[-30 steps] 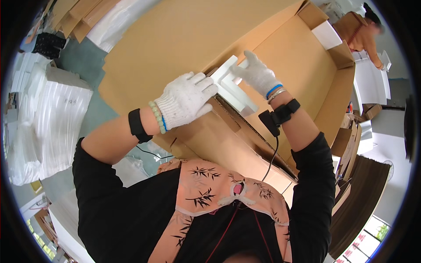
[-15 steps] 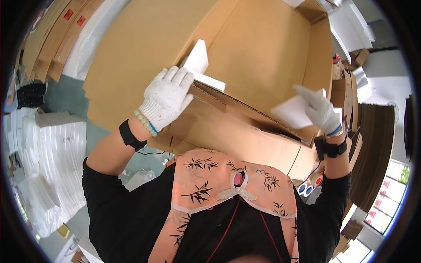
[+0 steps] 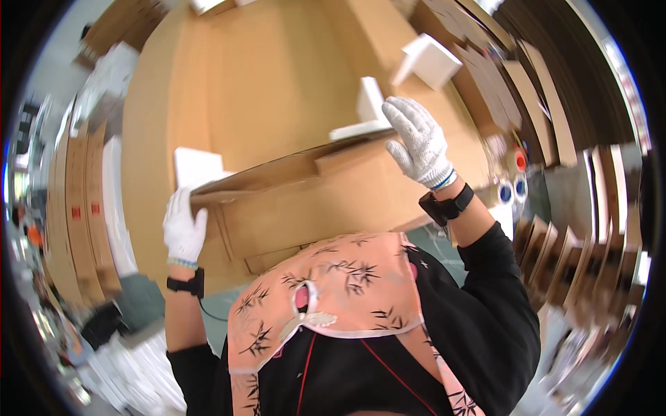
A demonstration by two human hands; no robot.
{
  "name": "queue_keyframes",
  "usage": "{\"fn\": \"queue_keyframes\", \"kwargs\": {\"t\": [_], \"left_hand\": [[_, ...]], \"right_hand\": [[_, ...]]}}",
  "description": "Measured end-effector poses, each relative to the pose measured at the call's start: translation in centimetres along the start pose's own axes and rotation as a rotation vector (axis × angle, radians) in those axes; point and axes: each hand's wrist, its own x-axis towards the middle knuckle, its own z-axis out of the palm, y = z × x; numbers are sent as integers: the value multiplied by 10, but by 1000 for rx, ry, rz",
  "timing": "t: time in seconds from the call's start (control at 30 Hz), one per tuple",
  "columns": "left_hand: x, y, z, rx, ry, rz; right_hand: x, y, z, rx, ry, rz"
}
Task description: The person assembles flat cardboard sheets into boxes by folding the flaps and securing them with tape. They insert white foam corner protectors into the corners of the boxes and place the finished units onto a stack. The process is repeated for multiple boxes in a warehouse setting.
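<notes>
A large open cardboard box (image 3: pixel 277 229) lies in front of me, its near wall facing me. My left hand (image 3: pixel 184 225), in a white knitted glove, rests at the near left corner, fingers stretched up and thumb apart. Beside its fingertips a white foam corner piece (image 3: pixel 197 166) sits in that corner. At the near right corner my gloved right hand (image 3: pixel 420 144) is raised with fingers extended and thumb apart. Next to it stands another white foam corner piece (image 3: pixel 371 104). Whether the right fingertips touch this piece I cannot tell.
A third white foam piece (image 3: pixel 433 62) lies on the cardboard to the right. Tape rolls (image 3: pixel 510 191) are low on the right. Flat cardboard stacks (image 3: pixel 87 215) stand at left, and white wrapped sheets (image 3: pixel 135 371) lie at lower left. Dark brown cardboard (image 3: pixel 569 62) rises at far right.
The view has turned, and the box now appears shifted to the left. My right hand no longer has the blurred foam piece against it; both hands remain near the box's front corners.
</notes>
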Motion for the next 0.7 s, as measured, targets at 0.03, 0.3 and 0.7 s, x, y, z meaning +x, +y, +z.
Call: {"fn": "queue_keyframes", "kwargs": {"t": [0.03,0.3,0.7], "left_hand": [[-3,-5,7,-16,10,-27],[3,-35,-5,-26,-18,-197],[15,-48,-18,69,-225,-446]], "right_hand": [[-21,2,-11,-38,51,103],[-390,65,-70,-648,621,1646],[-614,101,-17,551,1394,2142]]}}
